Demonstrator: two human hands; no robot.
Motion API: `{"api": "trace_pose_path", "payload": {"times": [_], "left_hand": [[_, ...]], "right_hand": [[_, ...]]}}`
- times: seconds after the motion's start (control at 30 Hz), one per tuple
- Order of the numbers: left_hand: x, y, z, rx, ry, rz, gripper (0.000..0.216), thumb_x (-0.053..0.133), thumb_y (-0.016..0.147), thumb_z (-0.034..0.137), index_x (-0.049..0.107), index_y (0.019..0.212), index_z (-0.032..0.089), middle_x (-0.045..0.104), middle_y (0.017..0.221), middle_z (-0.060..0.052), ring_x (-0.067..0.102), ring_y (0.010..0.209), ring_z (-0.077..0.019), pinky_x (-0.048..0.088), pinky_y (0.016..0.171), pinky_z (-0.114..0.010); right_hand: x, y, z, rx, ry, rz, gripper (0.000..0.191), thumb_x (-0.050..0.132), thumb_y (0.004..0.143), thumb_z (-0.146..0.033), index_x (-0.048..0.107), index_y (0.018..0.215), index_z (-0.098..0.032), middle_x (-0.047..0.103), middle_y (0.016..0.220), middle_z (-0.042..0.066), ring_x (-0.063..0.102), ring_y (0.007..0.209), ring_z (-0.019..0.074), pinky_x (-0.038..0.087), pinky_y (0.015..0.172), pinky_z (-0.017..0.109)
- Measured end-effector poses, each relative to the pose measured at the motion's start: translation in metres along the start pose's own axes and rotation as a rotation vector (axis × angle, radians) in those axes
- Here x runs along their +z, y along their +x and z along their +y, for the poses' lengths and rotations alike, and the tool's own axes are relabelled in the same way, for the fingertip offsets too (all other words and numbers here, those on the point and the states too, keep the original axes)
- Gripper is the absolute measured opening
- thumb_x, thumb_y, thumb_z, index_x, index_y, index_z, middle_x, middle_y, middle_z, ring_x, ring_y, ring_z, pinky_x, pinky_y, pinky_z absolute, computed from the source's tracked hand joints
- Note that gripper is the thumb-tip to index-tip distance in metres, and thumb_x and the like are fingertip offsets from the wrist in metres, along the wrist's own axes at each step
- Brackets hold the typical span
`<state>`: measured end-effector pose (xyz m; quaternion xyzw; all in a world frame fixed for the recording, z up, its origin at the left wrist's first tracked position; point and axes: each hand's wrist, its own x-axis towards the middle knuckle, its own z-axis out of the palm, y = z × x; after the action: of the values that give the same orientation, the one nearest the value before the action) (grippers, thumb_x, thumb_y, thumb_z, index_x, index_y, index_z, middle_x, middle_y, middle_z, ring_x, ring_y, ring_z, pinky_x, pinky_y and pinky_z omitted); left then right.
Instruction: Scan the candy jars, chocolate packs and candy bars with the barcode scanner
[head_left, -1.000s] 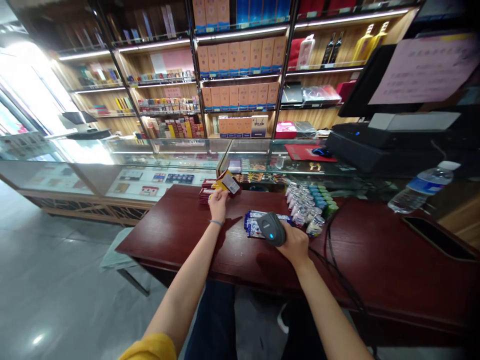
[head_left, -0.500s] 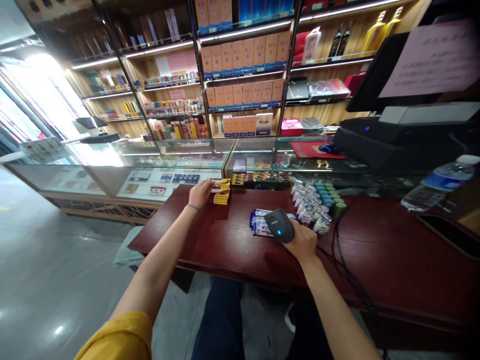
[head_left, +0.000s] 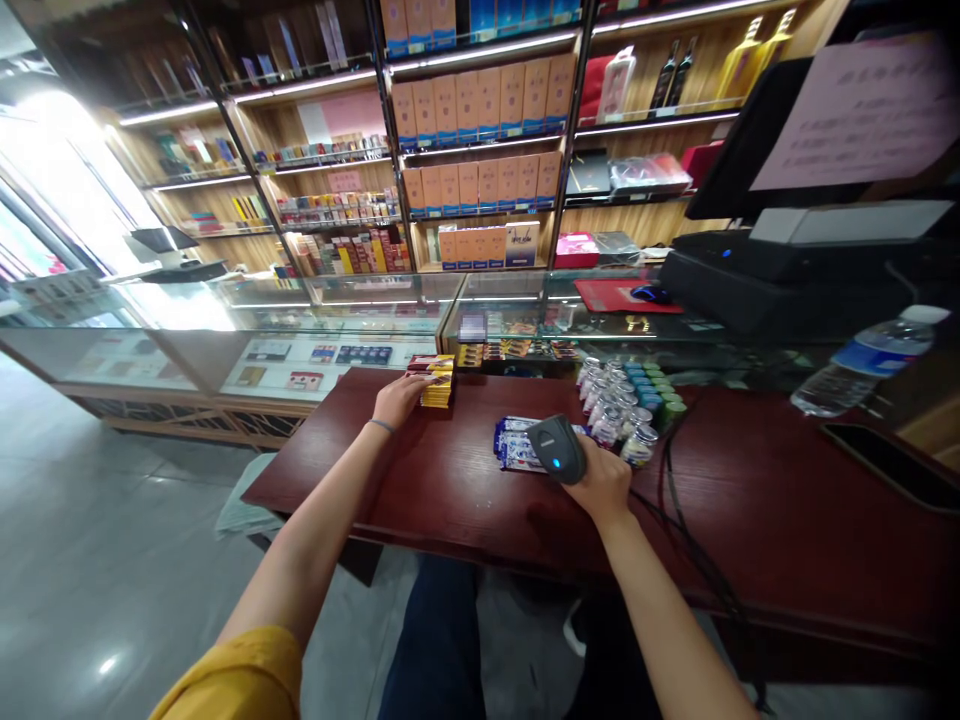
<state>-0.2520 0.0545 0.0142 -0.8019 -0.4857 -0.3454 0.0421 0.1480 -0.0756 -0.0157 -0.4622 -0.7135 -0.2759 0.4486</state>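
My right hand (head_left: 606,482) is wrapped around the handle of a black barcode scanner (head_left: 555,450), whose blue light is lit. Below and behind the scanner lie blue-and-white packets (head_left: 517,452), partly covered by it. To the left, my left hand (head_left: 399,400) is closed at the left side of a stack of yellow-and-red packets (head_left: 438,392). Its fingertips pinch at a packet on top, and they partly hide it. Several small bottles with white, blue and green colours (head_left: 626,400) stand in rows beyond my right hand.
The dark red table (head_left: 450,500) borders a glass display counter (head_left: 337,300). On the right are black cables (head_left: 686,530), a water bottle (head_left: 862,362), a phone (head_left: 892,465) and a monitor (head_left: 757,150). A light green stool (head_left: 244,500) stands at the table's left end.
My left hand has shifted slightly toward me and left at the yellow-and-red stack, uncovering more of its top. My right hand keeps the scanner over the blue-and-white packets. The view has turned slightly.
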Motion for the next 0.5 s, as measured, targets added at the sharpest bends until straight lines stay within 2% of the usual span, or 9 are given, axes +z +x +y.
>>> {"api": "trace_pose_path", "payload": {"times": [0.13,0.3,0.4,0.5], "left_hand": [[0.003,-0.001,-0.001,-0.019,-0.036,0.005,0.030,0.056,0.091,0.023,0.075,0.113,0.034,0.073,0.119,-0.003,0.067,0.110,-0.0209,0.050,0.102,-0.032],[0.006,-0.004,0.000,-0.030,-0.044,0.028,0.030,0.056,0.091,0.024,0.074,0.114,0.030,0.073,0.119,-0.007,0.064,0.119,-0.0249,0.040,0.114,-0.045],[0.006,-0.009,0.011,-0.043,-0.064,0.085,0.032,0.056,0.091,0.025,0.071,0.119,0.028,0.069,0.127,-0.010,0.059,0.127,-0.0271,0.038,0.116,-0.050],[0.008,-0.017,0.034,-0.006,-0.127,0.133,0.034,0.055,0.093,0.028,0.068,0.124,0.027,0.066,0.133,-0.010,0.058,0.128,-0.0261,0.039,0.116,-0.046]], "right_hand": [[0.000,0.000,0.000,-0.016,-0.005,0.014,0.033,0.060,0.085,-0.033,0.063,0.109,-0.011,0.071,0.071,0.006,0.065,0.055,0.0186,0.046,0.057,0.027],[0.004,-0.003,0.001,-0.004,-0.018,0.005,0.033,0.060,0.083,-0.032,0.065,0.109,-0.011,0.070,0.068,0.005,0.064,0.054,0.0183,0.046,0.057,0.027],[0.005,-0.004,0.005,0.014,-0.021,-0.037,0.035,0.060,0.082,-0.036,0.065,0.109,-0.013,0.070,0.069,0.006,0.065,0.058,0.0196,0.047,0.059,0.027],[-0.001,-0.003,0.012,0.027,-0.018,-0.076,0.038,0.059,0.079,-0.034,0.064,0.111,-0.013,0.070,0.070,0.006,0.066,0.061,0.0214,0.048,0.060,0.028]]}}
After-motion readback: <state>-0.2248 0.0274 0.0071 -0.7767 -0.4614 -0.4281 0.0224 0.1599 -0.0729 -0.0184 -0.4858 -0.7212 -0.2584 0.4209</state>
